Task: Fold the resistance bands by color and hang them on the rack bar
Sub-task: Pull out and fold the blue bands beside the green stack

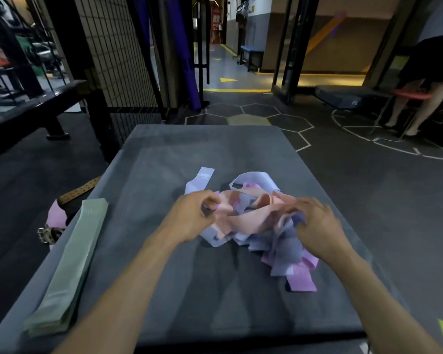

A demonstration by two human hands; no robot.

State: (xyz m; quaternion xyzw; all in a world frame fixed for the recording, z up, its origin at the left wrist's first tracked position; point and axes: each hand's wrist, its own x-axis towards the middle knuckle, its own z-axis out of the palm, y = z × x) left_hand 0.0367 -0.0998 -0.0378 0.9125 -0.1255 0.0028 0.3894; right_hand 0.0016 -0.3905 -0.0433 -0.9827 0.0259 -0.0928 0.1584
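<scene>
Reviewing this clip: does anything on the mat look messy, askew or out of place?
Yes. The peach, lavender and pink bands lie in one tangled heap mid-mat, colours mixed, with the left hand and right hand picking at it. By contrast, the green stack lies flat and folded near the mat's left edge.

Both bare forearms reach forward from bottom edge, angled inward. Left hand [193, 215] palm down, fingers curled, pinching. Right hand [316, 223] knuckles up, fingers bent, gripping too. Hands level, apart, kinda motion-blurred.
</scene>
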